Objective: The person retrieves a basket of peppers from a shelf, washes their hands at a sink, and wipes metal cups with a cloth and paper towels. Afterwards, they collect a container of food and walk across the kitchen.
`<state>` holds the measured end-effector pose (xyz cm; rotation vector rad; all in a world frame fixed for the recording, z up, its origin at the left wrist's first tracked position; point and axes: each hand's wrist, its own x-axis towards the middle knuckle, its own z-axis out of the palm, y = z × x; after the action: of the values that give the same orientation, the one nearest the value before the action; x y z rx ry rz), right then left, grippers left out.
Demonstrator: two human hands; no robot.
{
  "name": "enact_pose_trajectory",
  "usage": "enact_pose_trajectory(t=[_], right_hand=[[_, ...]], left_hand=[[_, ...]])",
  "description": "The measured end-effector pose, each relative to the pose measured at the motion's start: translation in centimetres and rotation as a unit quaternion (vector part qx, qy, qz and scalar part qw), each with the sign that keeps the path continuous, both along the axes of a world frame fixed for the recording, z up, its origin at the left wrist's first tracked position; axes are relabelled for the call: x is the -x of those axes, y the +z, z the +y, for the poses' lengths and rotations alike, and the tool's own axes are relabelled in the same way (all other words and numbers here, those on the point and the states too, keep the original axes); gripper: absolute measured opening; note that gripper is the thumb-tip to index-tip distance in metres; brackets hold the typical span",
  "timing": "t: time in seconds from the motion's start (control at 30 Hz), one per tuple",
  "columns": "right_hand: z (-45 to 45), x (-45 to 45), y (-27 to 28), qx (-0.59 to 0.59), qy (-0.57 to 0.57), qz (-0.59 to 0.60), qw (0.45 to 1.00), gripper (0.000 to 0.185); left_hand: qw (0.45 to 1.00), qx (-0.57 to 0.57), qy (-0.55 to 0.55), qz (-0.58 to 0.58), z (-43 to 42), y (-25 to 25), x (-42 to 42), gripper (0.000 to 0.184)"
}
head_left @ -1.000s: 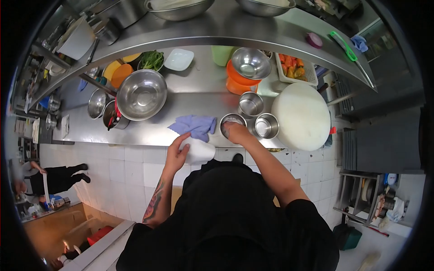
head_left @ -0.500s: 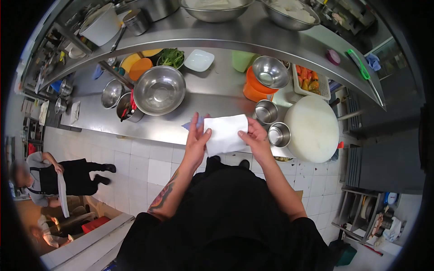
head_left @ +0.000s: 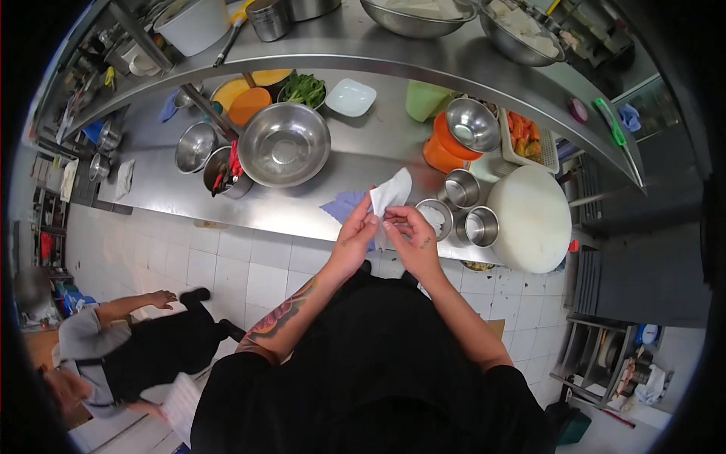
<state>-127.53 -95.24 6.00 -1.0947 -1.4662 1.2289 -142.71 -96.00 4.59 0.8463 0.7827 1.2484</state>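
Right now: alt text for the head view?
A person's left hand and right hand hold a white sheet near the front edge of a metal counter. A purple cloth, three metal cups and a round white board are on it; a co-worker is at lower left.

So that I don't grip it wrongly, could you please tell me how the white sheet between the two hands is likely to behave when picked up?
The white sheet is probably floppy, since it curves and folds between the left hand and right hand. It seems light, as a pinch appears enough to hold it. Looking thin, it may crease easily.
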Motion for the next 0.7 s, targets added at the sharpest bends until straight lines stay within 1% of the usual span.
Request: enact_pose_trajectory(t=[0.07,0.13,0.2,0.23,0.3,0.33,0.4,0.43,0.5,0.6,0.63,0.67,0.7], right_hand=[[-0.2,0.3,0.1,0.031,-0.006,0.040,0.999,0.027],[-0.6,0.5,0.4,0.021,-0.010,0.044,0.999,0.027],[-1.2,0.5,0.6,0.011,-0.014,0.051,0.999,0.028],[-1.4,0.6,0.6,0.011,-0.021,0.061,0.998,0.029],[-1.9,0.3,0.9,0.008,-0.033,0.073,0.997,0.030],[-2.2,0.0,1.1,0.013,-0.038,0.088,0.995,0.031],[-2.8,-0.5,1.1,0.013,-0.048,0.104,0.993,0.032],[-3.0,-0.8,0.9,0.019,-0.056,0.122,0.991,0.031],[-3.5,-1.5,0.8,0.023,-0.066,0.140,0.988,0.031],[-4.4,-3.5,0.6,0.015,-0.092,0.159,0.983,0.026],[-4.6,-4.5,0.0,0.059,-0.079,0.171,0.980,0.022],[-4.9,-5.3,-0.2,0.101,-0.065,0.184,0.976,0.017],[-5.2,-6.1,-0.3,0.100,-0.070,0.187,0.975,0.017]], left_hand=[[1.000,0.020,-0.018,-0.001,-0.2,0.9,0.7,0.061],[0.998,0.040,-0.039,0.000,-0.4,1.5,1.0,0.062],[0.997,0.060,-0.029,0.031,-0.6,1.8,1.0,0.062],[0.997,0.059,-0.036,0.032,-0.7,1.6,1.1,0.062],[0.993,0.059,-0.053,0.085,-1.0,0.9,0.9,0.063],[0.993,0.056,-0.058,0.087,-1.2,0.7,0.4,0.063],[0.990,-0.024,-0.031,0.134,-1.8,0.5,-0.8,0.062],[0.990,-0.028,-0.035,0.135,-2.0,0.4,-1.6,0.062],[0.977,-0.124,-0.001,0.172,-2.7,0.3,-3.2,0.061],[0.973,-0.130,0.020,0.188,-3.7,-0.2,-5.7,0.061],[0.973,-0.128,0.015,0.189,-4.3,-0.3,-6.6,0.061],[0.978,-0.101,0.014,0.182,-4.8,-0.3,-7.3,0.061],[0.982,-0.074,0.014,0.175,-5.2,-0.3,-8.1,0.062]])
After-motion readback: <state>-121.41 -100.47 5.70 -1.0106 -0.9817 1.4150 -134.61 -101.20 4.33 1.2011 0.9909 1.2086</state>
